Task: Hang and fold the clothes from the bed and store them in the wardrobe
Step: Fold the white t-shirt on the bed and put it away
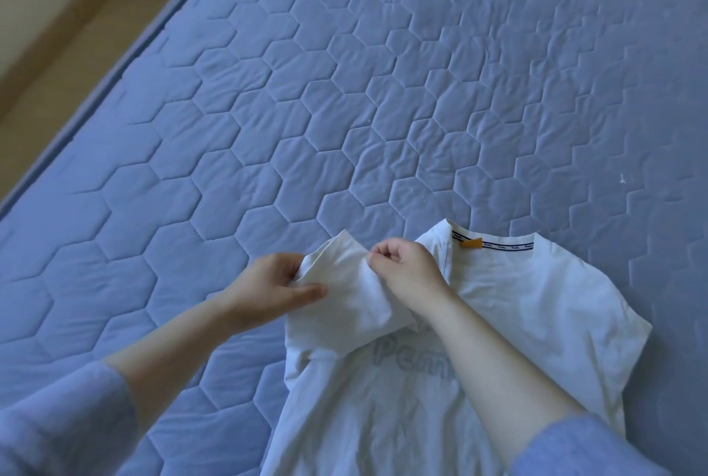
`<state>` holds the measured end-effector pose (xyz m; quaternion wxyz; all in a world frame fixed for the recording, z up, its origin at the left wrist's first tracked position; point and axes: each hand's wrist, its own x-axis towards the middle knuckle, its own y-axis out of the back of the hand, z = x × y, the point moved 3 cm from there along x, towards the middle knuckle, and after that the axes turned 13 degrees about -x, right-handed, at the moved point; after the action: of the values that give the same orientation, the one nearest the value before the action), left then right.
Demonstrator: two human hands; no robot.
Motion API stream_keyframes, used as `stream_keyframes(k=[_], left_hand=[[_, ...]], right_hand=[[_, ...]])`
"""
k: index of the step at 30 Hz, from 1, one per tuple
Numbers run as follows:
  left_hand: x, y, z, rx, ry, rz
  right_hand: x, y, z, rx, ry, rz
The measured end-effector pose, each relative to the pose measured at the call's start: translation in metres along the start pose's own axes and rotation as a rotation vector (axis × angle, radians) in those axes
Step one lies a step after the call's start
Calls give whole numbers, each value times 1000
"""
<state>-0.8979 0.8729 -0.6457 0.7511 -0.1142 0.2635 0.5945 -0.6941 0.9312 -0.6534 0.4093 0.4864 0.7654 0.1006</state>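
White T-shirt (517, 303) (orange tag (472, 243)) on blue bed (344, 92), left hand (268, 284) gripping sleeve (344, 264), right hand (406, 268) pinching it.

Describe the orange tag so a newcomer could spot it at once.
On the blue quilted bed lies a white T-shirt. Inside its collar, at the left end of the printed neck tape, sits the orange tag, the only bright colour there.

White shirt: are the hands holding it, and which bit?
Yes. The left hand and right hand both pinch the white shirt by its sleeve, folded inward.
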Motion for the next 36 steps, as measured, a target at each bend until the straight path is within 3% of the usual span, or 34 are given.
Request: stream_keyframes(k=[3,8,14,17,19,22,26,32,36], left_hand=[[-16,24,-7,119,-28,1],[-35,59,-36,221,79,69],[-56,89,-80,11,186,177],[-64,88,-105,-58,262,131],[-66,88,-120,-26,289,152],[-65,96,-133,-15,283,336],[-55,100,-132,-119,273,457],[-43,89,-117,-218,274,504],[-65,64,-124,-31,298,468]], right_hand=[[10,-4,-36,-58,110,16],[30,-29,-93,-131,263,41],[64,-80,-132,-175,295,3],[75,-116,-139,-240,294,-67],[77,-138,-138,-274,283,-134],[77,-154,-130,-198,236,-167],[66,-134,-115,-148,244,-35],[29,-85,-72,-136,128,132],[-10,-88,-38,-124,49,76]])
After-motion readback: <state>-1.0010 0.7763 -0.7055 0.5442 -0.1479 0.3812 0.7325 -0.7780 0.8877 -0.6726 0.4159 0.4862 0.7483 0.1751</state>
